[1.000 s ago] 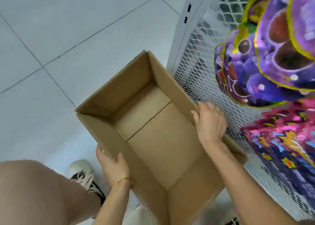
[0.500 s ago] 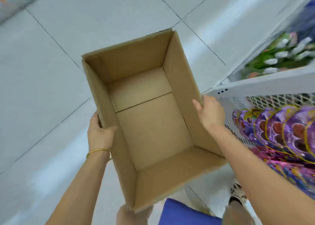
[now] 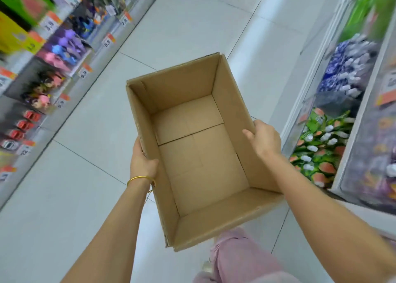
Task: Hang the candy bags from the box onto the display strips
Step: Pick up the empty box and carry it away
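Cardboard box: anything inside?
Nothing: the open brown cardboard box shows only bare bottom flaps and a seam, no candy bags. The left hand and right hand grip its side walls; its underside is hidden.

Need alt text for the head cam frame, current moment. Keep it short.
A person's left hand and right hand grip opposite side walls of an empty brown cardboard box, held open-side up above a white tiled floor. Blurred shelves of colourful packaged goods line the aisle on both sides.
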Motion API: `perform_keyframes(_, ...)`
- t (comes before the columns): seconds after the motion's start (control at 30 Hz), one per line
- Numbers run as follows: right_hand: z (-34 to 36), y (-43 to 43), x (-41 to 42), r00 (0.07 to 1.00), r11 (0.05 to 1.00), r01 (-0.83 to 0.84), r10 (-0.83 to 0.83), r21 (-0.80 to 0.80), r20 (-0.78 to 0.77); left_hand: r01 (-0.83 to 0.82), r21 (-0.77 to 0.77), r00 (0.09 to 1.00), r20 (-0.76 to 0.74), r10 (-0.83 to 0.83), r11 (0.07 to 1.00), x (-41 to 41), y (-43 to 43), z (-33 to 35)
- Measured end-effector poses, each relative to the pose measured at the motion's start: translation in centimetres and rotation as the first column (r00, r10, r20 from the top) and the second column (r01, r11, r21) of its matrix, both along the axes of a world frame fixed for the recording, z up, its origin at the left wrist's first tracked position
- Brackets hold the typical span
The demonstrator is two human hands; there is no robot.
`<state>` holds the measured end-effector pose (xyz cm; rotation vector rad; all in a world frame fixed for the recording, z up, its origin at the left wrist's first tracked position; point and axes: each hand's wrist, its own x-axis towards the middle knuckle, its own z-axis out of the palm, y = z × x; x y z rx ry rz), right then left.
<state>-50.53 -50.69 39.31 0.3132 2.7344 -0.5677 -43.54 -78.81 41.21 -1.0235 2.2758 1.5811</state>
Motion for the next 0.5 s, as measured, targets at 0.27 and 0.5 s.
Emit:
perform_keyframes(0.27, 5.5, 4.1, -24.4, 0.988, 0.987, 0.155, -0.154, 0.044, -0.032, 0.186, 0.005, 0.982, -0.031, -0.186, 0.982, -29.9, 2.3, 4.1)
perform_keyframes(0.5, 8.3, 11.0, -47.7, 0.934, 0.936, 0.349, -0.343, 0.048, -0.096, 0.36, 0.076, 0.932, -0.068, -0.355, 0.93, -58.6, 9.7, 4.7)
